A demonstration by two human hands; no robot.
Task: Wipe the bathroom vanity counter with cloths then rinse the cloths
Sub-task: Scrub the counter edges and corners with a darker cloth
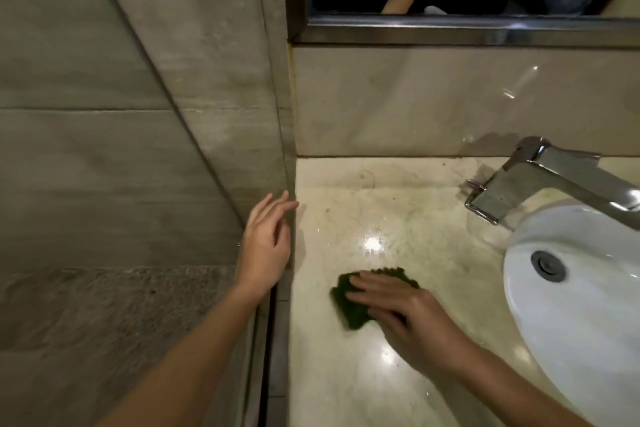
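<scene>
- Glossy cream marble bench (398,204) fills the lower middle of the view. It is bounded at 9 o'clock by a grey-brown stone side wall (121,114) and at 12 o'clock by a polished pale stone backsplash (398,97).
- Small dark green textured cloth (351,317) lies flat on the bench, toward the near edge. It is well left of the basin and near the side wall.
- Right hand (398,315) comes in from 5 o'clock and lies palm down on the cloth. Its fingers (367,282) are straight and laid flat across the top, pressing rather than gripping. The cloth shows beyond the fingers at 9 and 12 o'clock. Hand and cloth are slightly blurred.
- Left hand (265,246) is at 10 o'clock of the cloth, over the corner where the side wall meets the bench. Its fingers (273,206) are loosely extended, a little spread, and hold nothing. Cannot tell whether they touch the wall.
- White oval ceramic basin (588,305) is set in the bench at 3 o'clock of the cloth, with a round metal drain (548,265) in it.
- Angular chrome faucet (540,180) stands at 1 o'clock of the cloth, its spout reaching over the basin rim.
- Two bright glare spots on the bench, at 12 and 5 o'clock of the cloth. Dark specks and faint staining toward the backsplash.
- Metal-framed mirror (450,29) above the backsplash reflects a forearm.
</scene>
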